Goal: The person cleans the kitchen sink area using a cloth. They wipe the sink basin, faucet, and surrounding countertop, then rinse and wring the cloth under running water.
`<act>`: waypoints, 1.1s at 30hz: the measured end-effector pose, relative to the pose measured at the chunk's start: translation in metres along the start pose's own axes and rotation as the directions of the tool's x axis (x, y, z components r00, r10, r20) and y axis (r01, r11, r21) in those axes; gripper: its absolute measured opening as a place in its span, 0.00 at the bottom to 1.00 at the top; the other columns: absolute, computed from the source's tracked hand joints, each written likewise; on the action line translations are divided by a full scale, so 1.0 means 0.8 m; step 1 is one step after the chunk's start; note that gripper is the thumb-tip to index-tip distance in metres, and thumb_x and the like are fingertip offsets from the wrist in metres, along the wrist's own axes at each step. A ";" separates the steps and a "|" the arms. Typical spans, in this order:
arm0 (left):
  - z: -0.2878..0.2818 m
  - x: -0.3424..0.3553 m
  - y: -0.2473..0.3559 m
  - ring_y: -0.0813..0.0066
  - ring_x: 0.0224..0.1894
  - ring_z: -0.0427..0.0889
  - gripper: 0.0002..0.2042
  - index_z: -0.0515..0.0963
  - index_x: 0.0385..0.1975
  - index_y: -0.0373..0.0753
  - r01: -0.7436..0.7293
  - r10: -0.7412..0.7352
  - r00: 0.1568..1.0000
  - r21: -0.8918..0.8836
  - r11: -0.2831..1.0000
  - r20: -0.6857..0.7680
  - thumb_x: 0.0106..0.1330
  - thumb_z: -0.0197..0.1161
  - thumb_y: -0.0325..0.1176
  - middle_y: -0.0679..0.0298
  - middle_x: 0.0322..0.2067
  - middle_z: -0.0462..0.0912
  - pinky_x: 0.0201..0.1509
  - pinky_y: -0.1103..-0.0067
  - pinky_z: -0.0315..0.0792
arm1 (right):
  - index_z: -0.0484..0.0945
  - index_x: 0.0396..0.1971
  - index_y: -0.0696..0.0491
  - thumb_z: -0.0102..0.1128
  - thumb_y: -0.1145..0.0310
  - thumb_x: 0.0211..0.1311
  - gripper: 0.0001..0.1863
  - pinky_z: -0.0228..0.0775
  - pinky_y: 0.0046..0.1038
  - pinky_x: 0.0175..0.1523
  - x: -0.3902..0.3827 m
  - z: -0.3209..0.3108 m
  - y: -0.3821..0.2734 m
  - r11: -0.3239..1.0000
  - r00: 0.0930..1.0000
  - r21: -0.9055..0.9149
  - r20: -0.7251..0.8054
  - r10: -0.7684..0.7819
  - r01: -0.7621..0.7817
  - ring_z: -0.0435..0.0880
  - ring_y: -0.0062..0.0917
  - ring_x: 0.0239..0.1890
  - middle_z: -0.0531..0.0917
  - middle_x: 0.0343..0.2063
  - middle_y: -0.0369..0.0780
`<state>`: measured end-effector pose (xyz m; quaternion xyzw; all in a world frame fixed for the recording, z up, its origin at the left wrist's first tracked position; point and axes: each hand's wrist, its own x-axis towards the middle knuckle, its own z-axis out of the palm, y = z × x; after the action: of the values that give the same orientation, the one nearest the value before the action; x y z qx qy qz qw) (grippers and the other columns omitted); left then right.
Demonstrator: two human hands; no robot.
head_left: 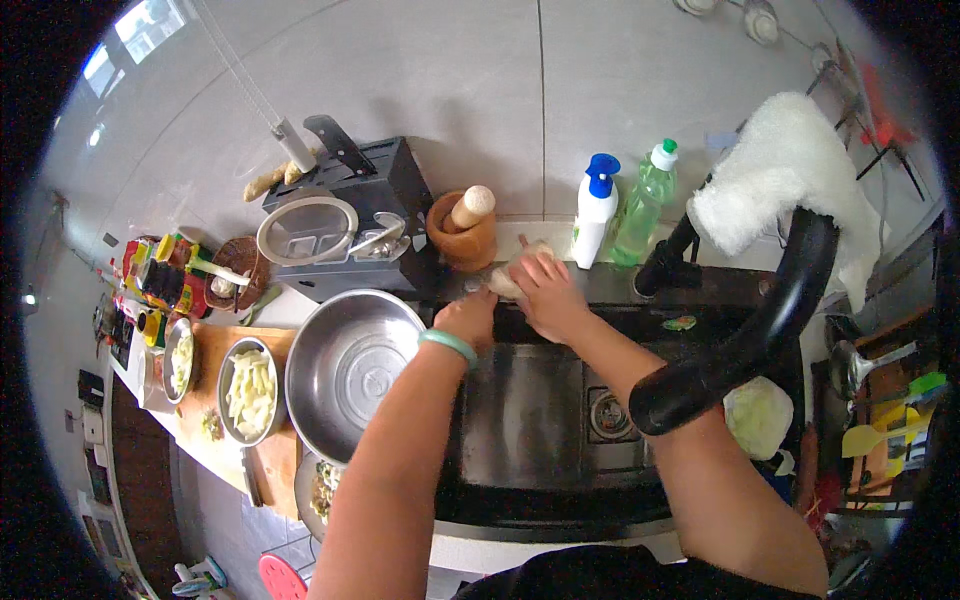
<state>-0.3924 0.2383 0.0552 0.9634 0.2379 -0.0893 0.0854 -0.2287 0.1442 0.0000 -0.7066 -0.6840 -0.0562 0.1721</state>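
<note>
At the far rim of the dark sink (520, 400), my right hand (548, 295) presses down over a pale, crumpled cloth (507, 284), fingers curled on it. Close beside it on the left is my left hand (468, 318), with a light green bangle on the wrist. Its fingers look closed near the cloth's lower edge; what they hold, if anything, is hidden. Just beyond both hands stands a wooden mortar (465, 243) with a pestle (472, 207) in it. A white bottle with a blue pump (595, 215) is right of the cloth.
A large steel bowl (355, 375) sits left of the sink. Bowls of cut pale vegetable (251, 392) rest by a cutting board (278, 460). A black curved faucet (745, 345) arches over my right forearm, a white cloth (770, 175) draped on it. Green soap bottle (643, 210) stands behind.
</note>
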 end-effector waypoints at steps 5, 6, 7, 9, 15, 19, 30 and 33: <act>-0.049 -0.007 0.008 0.52 0.38 0.81 0.14 0.71 0.41 0.37 0.283 -0.286 0.946 -0.044 0.958 -0.152 0.54 0.59 0.28 0.51 0.36 0.80 0.43 0.65 0.75 | 0.64 0.57 0.51 0.55 0.62 0.57 0.27 0.51 0.40 0.66 -0.038 -0.016 0.003 1.000 1.000 -0.012 0.008 0.021 -0.021 0.59 0.41 0.63 0.64 0.59 0.44; -0.056 -0.006 0.018 0.52 0.37 0.81 0.15 0.69 0.42 0.37 0.311 -0.333 0.903 -0.120 0.943 -0.271 0.55 0.59 0.29 0.50 0.36 0.79 0.42 0.65 0.76 | 0.64 0.57 0.51 0.54 0.61 0.58 0.27 0.51 0.39 0.66 -0.027 -0.010 0.015 0.998 0.999 -0.023 -0.017 0.051 -0.051 0.58 0.40 0.63 0.64 0.58 0.45; -0.064 -0.005 0.025 0.52 0.37 0.81 0.16 0.67 0.43 0.37 0.334 -0.386 0.838 -0.198 0.922 -0.384 0.55 0.60 0.30 0.48 0.35 0.79 0.42 0.65 0.76 | 0.64 0.58 0.52 0.52 0.61 0.59 0.26 0.51 0.39 0.66 -0.012 -0.001 0.025 0.997 0.996 -0.031 -0.046 0.072 -0.074 0.58 0.40 0.64 0.65 0.58 0.46; -0.078 -0.006 0.039 0.48 0.37 0.80 0.25 0.59 0.53 0.36 0.343 -0.410 0.817 -0.231 0.911 -0.405 0.56 0.61 0.31 0.45 0.39 0.76 0.42 0.64 0.75 | 0.66 0.56 0.54 0.47 0.59 0.62 0.25 0.51 0.38 0.66 0.023 0.010 0.030 0.977 0.986 -0.134 -0.042 0.159 -0.164 0.59 0.41 0.63 0.67 0.57 0.47; -0.087 0.015 0.026 0.46 0.43 0.78 0.27 0.62 0.54 0.35 0.375 -0.427 0.827 -0.208 0.903 -0.364 0.54 0.64 0.32 0.42 0.42 0.74 0.47 0.64 0.73 | 0.67 0.55 0.54 0.48 0.61 0.61 0.23 0.50 0.39 0.66 0.043 0.029 0.025 0.991 0.990 -0.089 -0.107 0.095 -0.104 0.61 0.40 0.61 0.68 0.56 0.46; -0.081 0.022 0.003 0.48 0.44 0.77 0.22 0.67 0.48 0.38 0.416 -0.481 0.817 -0.253 0.874 -0.318 0.54 0.64 0.34 0.44 0.40 0.76 0.48 0.63 0.72 | 0.68 0.54 0.55 0.52 0.64 0.57 0.24 0.51 0.40 0.65 -0.018 -0.016 -0.004 0.995 0.990 -0.044 -0.106 -0.092 0.087 0.62 0.40 0.60 0.68 0.55 0.43; -0.072 0.047 -0.007 0.50 0.41 0.78 0.15 0.75 0.39 0.39 0.340 -0.491 0.763 -0.385 0.858 -0.421 0.53 0.66 0.37 0.53 0.33 0.81 0.46 0.64 0.73 | 0.64 0.58 0.51 0.52 0.65 0.59 0.25 0.47 0.39 0.68 -0.030 -0.025 0.006 0.997 0.998 0.035 0.010 -0.065 0.064 0.57 0.37 0.65 0.61 0.61 0.42; -0.071 0.043 -0.004 0.50 0.40 0.78 0.17 0.75 0.41 0.39 0.338 -0.483 0.771 -0.376 0.863 -0.414 0.53 0.66 0.37 0.51 0.34 0.80 0.46 0.64 0.73 | 0.64 0.58 0.51 0.53 0.65 0.59 0.25 0.48 0.39 0.68 -0.032 -0.022 0.005 0.996 1.000 0.080 0.011 -0.028 0.027 0.57 0.36 0.65 0.61 0.61 0.42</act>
<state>-0.3562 0.2683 0.1025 0.8547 0.4684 0.1784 0.1349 -0.2232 0.1143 0.0072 -0.6900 -0.6964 -0.0272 0.1952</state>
